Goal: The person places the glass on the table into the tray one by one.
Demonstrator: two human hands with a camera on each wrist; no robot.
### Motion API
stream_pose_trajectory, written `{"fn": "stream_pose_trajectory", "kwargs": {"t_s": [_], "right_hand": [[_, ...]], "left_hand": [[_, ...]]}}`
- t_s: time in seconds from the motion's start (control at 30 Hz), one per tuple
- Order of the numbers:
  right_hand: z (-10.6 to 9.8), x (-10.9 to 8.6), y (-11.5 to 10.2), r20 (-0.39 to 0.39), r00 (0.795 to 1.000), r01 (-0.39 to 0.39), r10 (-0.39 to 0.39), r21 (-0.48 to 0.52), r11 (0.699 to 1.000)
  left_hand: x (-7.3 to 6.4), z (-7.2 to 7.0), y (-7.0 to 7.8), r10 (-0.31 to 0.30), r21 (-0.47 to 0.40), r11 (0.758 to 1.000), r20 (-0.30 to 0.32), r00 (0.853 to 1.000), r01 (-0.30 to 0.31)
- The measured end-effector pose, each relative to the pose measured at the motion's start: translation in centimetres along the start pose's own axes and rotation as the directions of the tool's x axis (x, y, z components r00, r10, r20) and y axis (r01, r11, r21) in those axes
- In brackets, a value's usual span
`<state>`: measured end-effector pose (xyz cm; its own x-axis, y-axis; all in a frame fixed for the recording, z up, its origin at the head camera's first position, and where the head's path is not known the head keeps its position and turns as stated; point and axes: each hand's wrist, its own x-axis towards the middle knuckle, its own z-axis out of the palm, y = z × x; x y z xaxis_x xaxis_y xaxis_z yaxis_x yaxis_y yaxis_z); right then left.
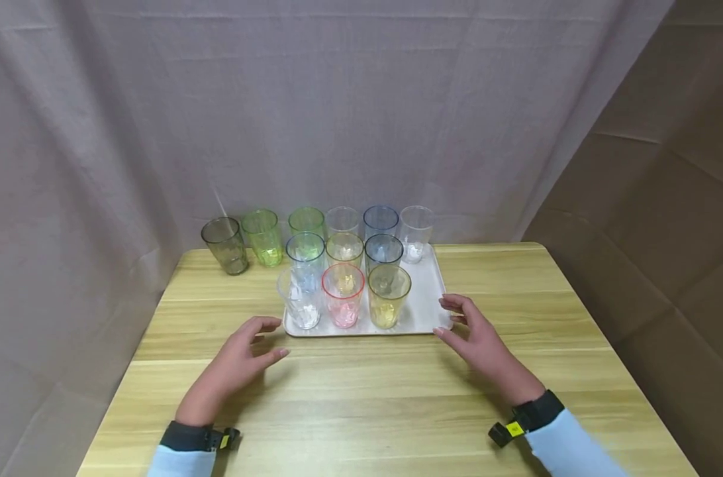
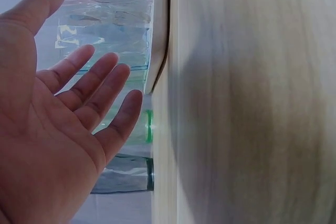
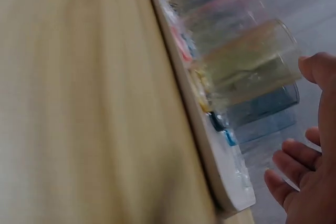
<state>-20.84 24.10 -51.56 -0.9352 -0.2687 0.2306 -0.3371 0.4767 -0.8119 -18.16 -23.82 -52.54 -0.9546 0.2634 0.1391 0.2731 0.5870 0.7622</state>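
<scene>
A white tray (image 1: 426, 305) lies on the table, bearing several tinted tumblers in rows. Its front row holds a clear tumbler (image 1: 304, 308), a red-rimmed pink tumbler (image 1: 343, 306) and an olive-yellow tumbler (image 1: 388, 305). By the tray's front left corner is my left hand (image 1: 240, 358), its fingers spread and loosely bent, holding nothing; its palm (image 2: 47, 135) faces the left wrist camera. My right hand (image 1: 481, 341) is at the tray's front right corner, thumb and fingers apart and empty. Whether its fingertips touch the rim I cannot tell.
Left of the tray, a dark grey tumbler (image 1: 229, 252) and a green tumbler (image 1: 265, 238) stand on the wooden table (image 1: 361, 404). A grey cloth (image 1: 337, 112) hangs behind the table; brown cloth (image 1: 665, 199) hangs at the right.
</scene>
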Motion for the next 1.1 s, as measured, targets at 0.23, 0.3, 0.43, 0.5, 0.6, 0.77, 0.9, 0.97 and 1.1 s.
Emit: {"fn": "stream_pose_trajectory", "kwargs": {"t_s": [0.23,0.3,0.43,0.5,0.6,0.77,0.9,0.97,1.1], "right_hand": [[1.6,-3.2,-0.1,0.078,0.997,0.026,-0.025,-0.011,1.0],[2.0,-3.7,-0.1,0.09,0.996,0.028,-0.027,-0.017,0.999],[2.5,-4.0,-0.1,0.09,0.994,0.054,-0.054,0.001,0.999],[2.6,-4.0,-0.1,0.087,0.994,0.067,-0.068,0.01,0.998],[2.7,-4.0,-0.1,0.084,0.993,0.078,-0.079,0.018,0.997],[2.9,-4.1,-0.2,0.077,0.994,0.079,-0.081,0.036,0.996],[3.0,-4.2,-0.1,0.074,0.994,0.076,-0.079,0.035,0.996],[3.1,-4.2,-0.1,0.074,0.994,0.08,-0.083,0.04,0.996],[3.3,-4.4,-0.2,0.082,0.992,0.093,-0.097,0.047,0.995]], "left_hand": [[-0.3,0.1,-0.1,-0.017,0.006,1.0,-0.004,1.0,0.017],[-0.4,0.2,-0.1,-0.026,0.004,1.0,-0.004,1.0,0.026],[-0.6,0.3,-0.1,-0.035,0.006,0.999,-0.007,0.999,0.035],[-0.6,0.3,-0.2,-0.039,0.014,0.999,-0.01,0.999,0.039],[-0.5,0.1,-0.5,-0.059,0.043,0.997,-0.023,0.998,0.06],[0.7,-1.5,-2.1,-0.158,0.055,0.985,-0.128,0.979,0.166],[3.0,-4.2,-4.3,-0.221,0.051,0.966,-0.346,0.912,0.253],[4.6,-5.6,-5.4,-0.245,0.021,0.958,-0.456,0.856,0.286],[8.2,-7.8,-7.2,-0.266,-0.047,0.956,-0.559,0.785,0.291]]}}
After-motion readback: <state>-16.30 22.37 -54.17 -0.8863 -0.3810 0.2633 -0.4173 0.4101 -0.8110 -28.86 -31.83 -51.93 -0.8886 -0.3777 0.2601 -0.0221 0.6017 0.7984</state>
